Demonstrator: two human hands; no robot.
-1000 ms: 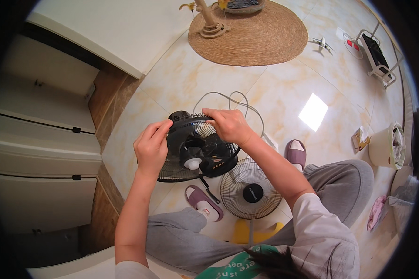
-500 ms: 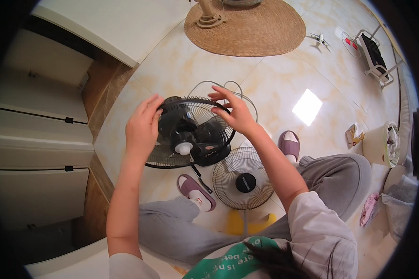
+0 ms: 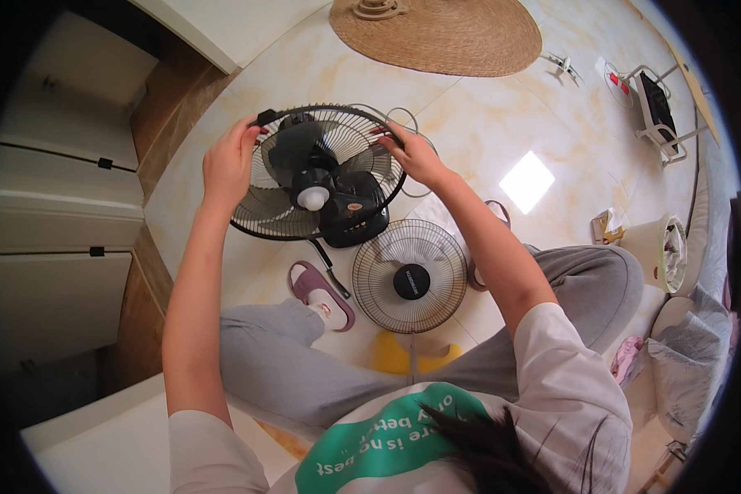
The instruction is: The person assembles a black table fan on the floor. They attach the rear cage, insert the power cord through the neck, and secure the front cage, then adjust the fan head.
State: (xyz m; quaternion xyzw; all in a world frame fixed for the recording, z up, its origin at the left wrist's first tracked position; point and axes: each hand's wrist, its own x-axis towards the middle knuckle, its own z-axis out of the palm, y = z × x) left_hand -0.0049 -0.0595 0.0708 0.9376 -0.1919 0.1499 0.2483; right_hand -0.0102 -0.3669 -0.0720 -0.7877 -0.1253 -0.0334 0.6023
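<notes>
A black electric fan (image 3: pixel 354 206) stands on the floor in front of me, its blades (image 3: pixel 292 150) uncovered and a white cap (image 3: pixel 313 198) at their centre. Around the blades runs a wire cage with a black ring (image 3: pixel 329 107) at its rim. My left hand (image 3: pixel 229 160) grips the ring's left side, beside a small black clip (image 3: pixel 266 117). On the opposite side, my right hand (image 3: pixel 418 156) has its fingers curled round the ring. The round wire front grille (image 3: pixel 379 305), with a dark centre disc (image 3: pixel 412 281), lies nearer to me, between my legs.
A black strip-like piece (image 3: pixel 334 274) lies by my left slipper (image 3: pixel 313 284). Something yellow (image 3: pixel 395 350) sits below the grille. A woven mat (image 3: pixel 445 41) lies ahead; a toy plane (image 3: pixel 564 66), a metal-framed rack (image 3: pixel 659 111) and a bin (image 3: pixel 663 247) are at right. Cabinets (image 3: pixel 58 272) line the left.
Both hands have closed in on the ring's sides; half a second ago their fingers were more spread. The ring has tilted a little. The whole view has shifted, so things appear higher and further left.
</notes>
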